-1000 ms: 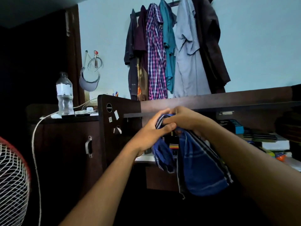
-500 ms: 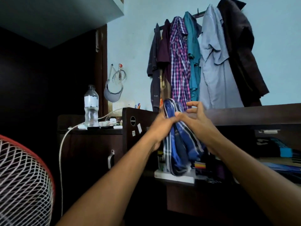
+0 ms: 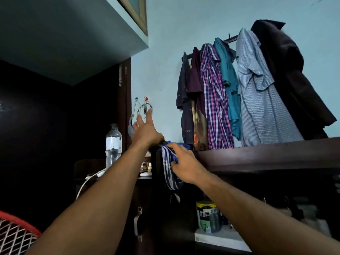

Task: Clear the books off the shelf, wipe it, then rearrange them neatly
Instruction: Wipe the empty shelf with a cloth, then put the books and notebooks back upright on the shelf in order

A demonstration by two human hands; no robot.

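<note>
Left hand (image 3: 146, 132) open, reaching up, holding nothing; right hand (image 3: 185, 162) gripping striped cloth (image 3: 168, 170) on shelf (image 3: 266, 155) corner. Risk: knocking over nearby water bottle (image 3: 113, 144).

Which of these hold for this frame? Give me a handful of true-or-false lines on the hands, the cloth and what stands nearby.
1. The right hand grips the blue striped cloth. True.
2. The left hand also grips the cloth. False: its fingers are spread, reaching up toward the wall, and hold nothing.
3. The cloth hangs over the top corner of the dark shelf unit. True.
4. The water bottle lies on its side. False: it stands upright.
5. Shirts hang on the wall above the shelf unit. True.
</note>
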